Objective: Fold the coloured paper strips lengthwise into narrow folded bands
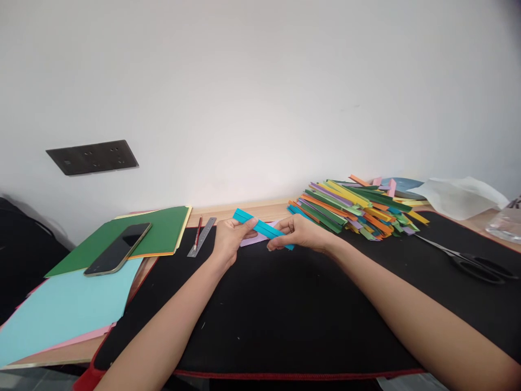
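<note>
A blue paper strip (265,228) with a lengthwise crease slants between my hands, above the black mat. My left hand (234,237) pinches it near its upper left end, thumb on top. Toward the lower right end, my right hand (299,232) grips the same strip between thumb and fingers. Behind and below it, a lilac piece of paper (249,240) lies on the mat, partly hidden by the strip and my hands.
A heap of coloured paper strips (358,209) lies right of centre, with scissors (468,260) beyond it. To the left are a pencil (198,233), a metal ruler (202,237), a phone (119,250) and coloured sheets (77,304). The black mat (285,320) spans the middle.
</note>
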